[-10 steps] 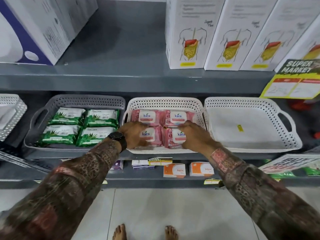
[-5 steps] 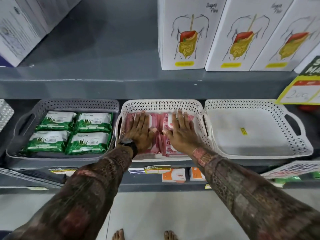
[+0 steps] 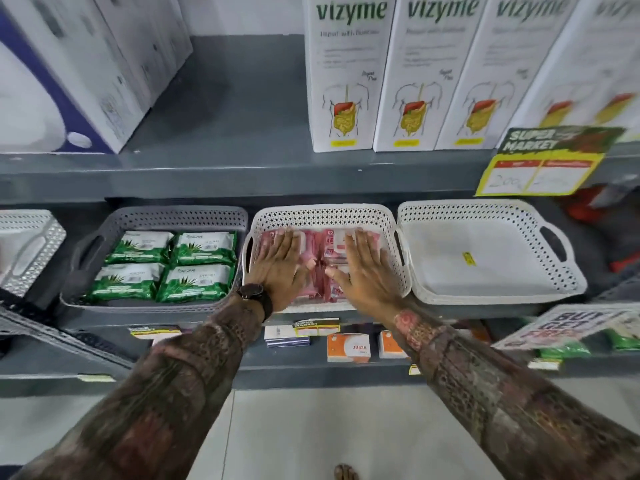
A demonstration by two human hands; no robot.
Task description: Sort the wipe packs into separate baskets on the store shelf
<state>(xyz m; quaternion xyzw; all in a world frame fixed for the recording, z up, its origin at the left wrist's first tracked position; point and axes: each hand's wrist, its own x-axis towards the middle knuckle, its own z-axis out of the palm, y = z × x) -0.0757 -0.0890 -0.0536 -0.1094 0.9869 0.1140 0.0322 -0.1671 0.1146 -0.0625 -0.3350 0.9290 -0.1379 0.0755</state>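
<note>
Left of the left hand (image 3: pixel 280 263): grey basket (image 3: pixel 166 216) holding four green wipe packs (image 3: pixel 166 266) in a two-by-two block, none touched; both hands lie flat, fingers spread, palms down on the pink wipe packs (image 3: pixel 320 268) in the middle white basket (image 3: pixel 322 213), grasping nothing; left hand over the left packs, right hand (image 3: pixel 363 266) over the right ones, thumbs nearly meeting above the centre seam; right of the right hand, a second white basket (image 3: pixel 491 216) with no packs in it, only a small yellow sticker (image 3: pixel 468 258). Handling, judged: film-wrapped soft packs, light, compliant under pressure, glossy so likely to slide against each other; best taken by pinching the long edges or sealed ends, not the label flap. Versus one second ago: hands were then curled at the front packs near the basket's front rim; now extended further in and flattened over the whole block, apparently pressing it level; green packs unchanged.
</note>
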